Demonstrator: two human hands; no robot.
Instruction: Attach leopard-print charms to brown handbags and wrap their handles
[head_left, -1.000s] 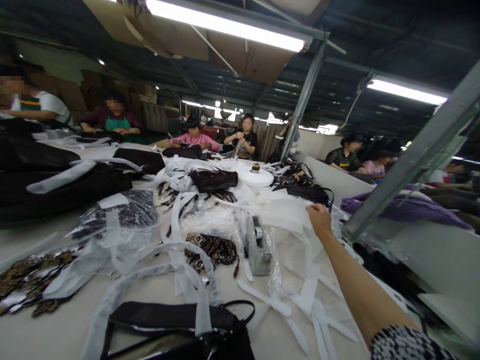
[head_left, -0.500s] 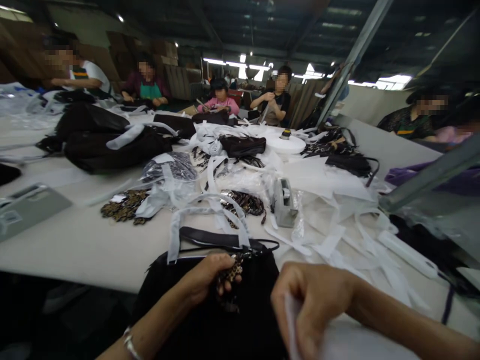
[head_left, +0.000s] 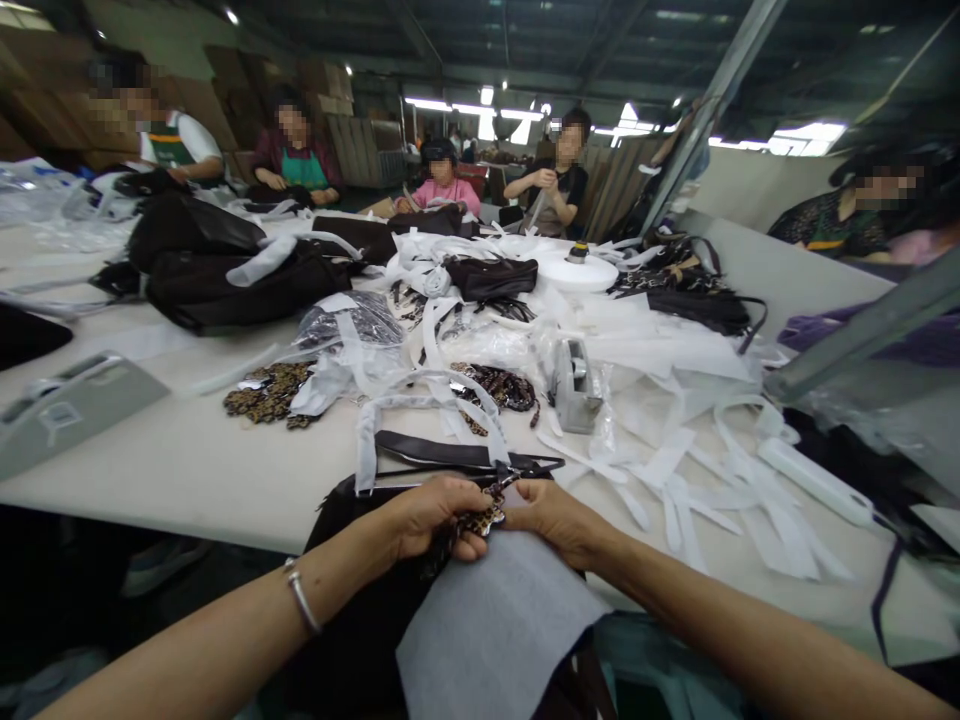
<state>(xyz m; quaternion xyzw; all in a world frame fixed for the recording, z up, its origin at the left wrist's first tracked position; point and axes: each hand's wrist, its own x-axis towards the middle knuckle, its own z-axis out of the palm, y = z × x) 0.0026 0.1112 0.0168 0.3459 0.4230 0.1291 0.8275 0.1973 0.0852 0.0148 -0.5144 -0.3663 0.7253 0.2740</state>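
My left hand (head_left: 442, 515) is closed on a leopard-patterned charm (head_left: 484, 518) that hangs at the top of a dark bag (head_left: 345, 600). Close against it, my right hand (head_left: 551, 515) pinches the upper edge of a sheet of white tissue paper (head_left: 502, 620), which drapes down over the bag's front. The two hands nearly meet at the charm. White wrapping covers the bag's raised handle (head_left: 367, 440), and a black strap (head_left: 442, 452) lies behind the bag's zipped opening. The bag's lower part is hidden by the paper and my left forearm.
Leopard-patterned charms (head_left: 274, 392) lie in a pile at left, near a grey tape dispenser (head_left: 82, 405). Another tape dispenser (head_left: 576, 390) stands beyond the bag. White paper strips (head_left: 675, 480) spread at right. Dark bags (head_left: 247, 285) sit farther back; several people work around the table.
My right hand has moved left and up to the charm, bringing the tissue paper across the bag's front. My left hand keeps its hold on the charm.
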